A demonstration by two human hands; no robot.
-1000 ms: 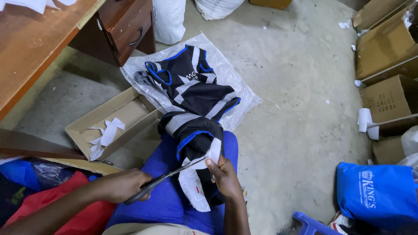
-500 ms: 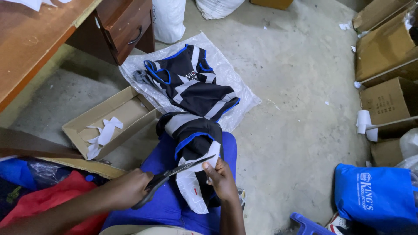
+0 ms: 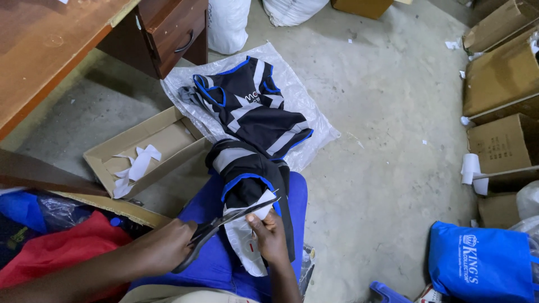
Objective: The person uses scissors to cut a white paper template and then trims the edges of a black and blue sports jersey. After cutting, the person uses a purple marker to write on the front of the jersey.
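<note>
Scissors at the white strip

Left grip (image 3: pixel 168 247) closed on scissors (image 3: pixel 224 221); right grip (image 3: pixel 269 238) pinched the white strip (image 3: pixel 244 241), blades just above it.

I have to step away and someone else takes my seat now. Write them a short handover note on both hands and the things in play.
Left hand: closed on the black-handled scissors, blades open across the white label piece.
Right hand: pinches that white piece against the black garment with blue trim lying over the lap.
Nearby: a pile of similar black, white and blue striped garments on a clear plastic sheet; an open cardboard box holding white offcuts.
Done: some white strips already in the box.
Left: the piece between the blades is not yet cut through.
</note>
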